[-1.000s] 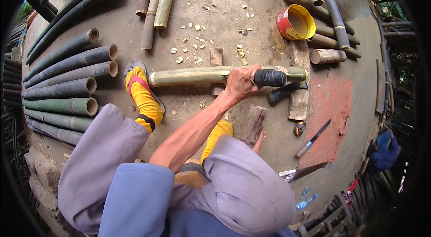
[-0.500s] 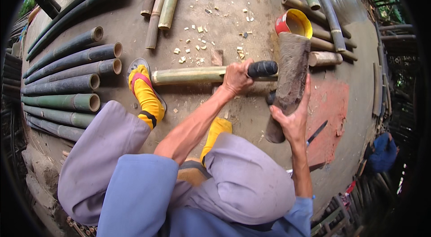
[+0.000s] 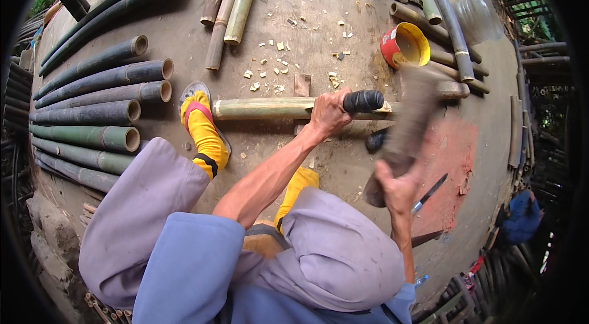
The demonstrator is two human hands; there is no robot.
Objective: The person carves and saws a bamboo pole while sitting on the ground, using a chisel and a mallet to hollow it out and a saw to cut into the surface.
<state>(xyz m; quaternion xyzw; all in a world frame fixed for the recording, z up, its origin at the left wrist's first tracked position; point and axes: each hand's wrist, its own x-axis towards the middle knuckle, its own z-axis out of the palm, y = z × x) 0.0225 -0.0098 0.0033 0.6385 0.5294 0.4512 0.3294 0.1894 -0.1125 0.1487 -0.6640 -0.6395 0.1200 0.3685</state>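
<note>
My left hand (image 3: 330,112) is closed round a tool with a black-wrapped handle (image 3: 363,101). It rests over a pale green bamboo pole (image 3: 264,108) lying crosswise on the ground; the tool's working end is hidden. My right hand (image 3: 399,186) grips a thick wooden mallet (image 3: 412,124), blurred by motion, with its upper part leaning to the right just past the pole's right end. My sandalled left foot (image 3: 201,121) in a yellow sock stands at the pole's left end. A small wood block (image 3: 302,85) shows at the pole's far side.
Several dark bamboo poles (image 3: 101,106) lie at left, others (image 3: 236,8) at far middle and far right. A red and yellow can (image 3: 405,45) stands near a clear plastic container (image 3: 477,17). A knife (image 3: 429,194) lies on a reddish board (image 3: 451,170). Chips (image 3: 280,46) litter the ground.
The mallet has swung from nearly upright to a rightward tilt, and my right hand has dropped slightly nearer. My left hand keeps its grip on the black-handled tool.
</note>
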